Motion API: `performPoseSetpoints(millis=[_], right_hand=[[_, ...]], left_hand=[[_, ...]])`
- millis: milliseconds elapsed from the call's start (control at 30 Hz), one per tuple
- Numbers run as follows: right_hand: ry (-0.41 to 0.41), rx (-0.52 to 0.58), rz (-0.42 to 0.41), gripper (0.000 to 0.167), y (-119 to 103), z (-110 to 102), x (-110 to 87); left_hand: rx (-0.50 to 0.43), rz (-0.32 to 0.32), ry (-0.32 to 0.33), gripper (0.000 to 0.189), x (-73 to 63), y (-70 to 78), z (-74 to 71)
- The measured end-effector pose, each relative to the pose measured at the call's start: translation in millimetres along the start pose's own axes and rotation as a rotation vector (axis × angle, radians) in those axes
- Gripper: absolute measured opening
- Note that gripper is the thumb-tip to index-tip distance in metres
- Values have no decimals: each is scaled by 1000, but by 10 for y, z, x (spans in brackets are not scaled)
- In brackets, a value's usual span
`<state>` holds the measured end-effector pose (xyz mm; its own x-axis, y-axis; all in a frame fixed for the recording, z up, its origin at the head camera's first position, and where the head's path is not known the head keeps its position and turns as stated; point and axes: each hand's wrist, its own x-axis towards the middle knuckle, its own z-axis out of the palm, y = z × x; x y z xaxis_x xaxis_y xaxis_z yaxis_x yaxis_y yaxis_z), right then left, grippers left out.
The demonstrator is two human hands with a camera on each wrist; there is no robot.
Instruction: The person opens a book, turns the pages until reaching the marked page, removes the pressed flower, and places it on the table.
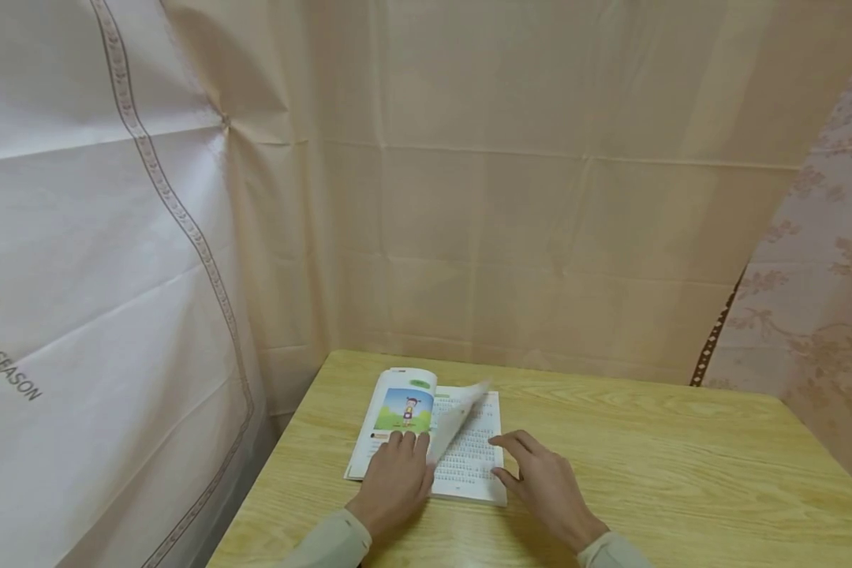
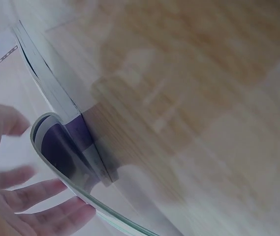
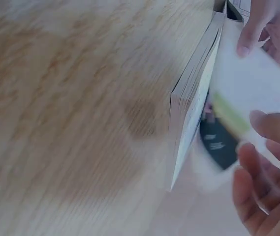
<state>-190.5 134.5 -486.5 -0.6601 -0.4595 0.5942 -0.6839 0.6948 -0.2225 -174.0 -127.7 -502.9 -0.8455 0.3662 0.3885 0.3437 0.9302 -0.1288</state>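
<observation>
An open book (image 1: 470, 465) lies on the wooden table. Its left page shows a cartoon child (image 1: 409, 412); the right page carries rows of small print. One leaf (image 1: 458, 420) stands raised and blurred between the two sides. My left hand (image 1: 396, 476) rests on the lower left page near the spine, fingers extended. In the left wrist view, its fingers (image 2: 51, 189) touch the curved pages. Beside the book's right edge is my right hand (image 1: 545, 483), with thumb and index finger apart. The right wrist view shows a leaf (image 3: 255, 81) lifted close to that hand.
The yellowish wooden table (image 1: 653, 465) extends to the right of the book. Behind it hangs a beige cloth (image 1: 483, 237). A pale printed cloth (image 1: 113, 315) hangs at the left, and a floral one (image 1: 816, 308) at the right.
</observation>
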Motion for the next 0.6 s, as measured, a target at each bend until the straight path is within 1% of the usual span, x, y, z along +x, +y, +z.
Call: performPoseSetpoints(millis=[67,133,200,300,367,433,500,533,600], right_hand=[[-75,2,22,43,-2,6,-16],[-151,-10,40,40,-1,19,-40],[-212,-25,51,38,4,36,-65],[-272,-39,54,37,11,63,-100],[-302,-35,53,37,14,78,-117],[-327,-32,56,37,17,91,-130],[-344,-28,57,38,20,96,-134],[-347,-28,59,37,21,97,-136],[-351,-22,60,34,24,95,-137]], left_hand=[[-16,-26,16,50,-4,-4,-5],[-36,-39,47,62,-18,-15,-9],[-82,-45,97,70,-24,-31,-16],[-174,-53,182,77,-18,-69,-23],[-231,-70,213,76,-3,-92,-33],[-267,-86,225,73,11,-112,-42],[-263,-96,217,68,21,-124,-50],[-246,-92,219,64,23,-128,-54],[-188,-65,238,53,28,-141,-56]])
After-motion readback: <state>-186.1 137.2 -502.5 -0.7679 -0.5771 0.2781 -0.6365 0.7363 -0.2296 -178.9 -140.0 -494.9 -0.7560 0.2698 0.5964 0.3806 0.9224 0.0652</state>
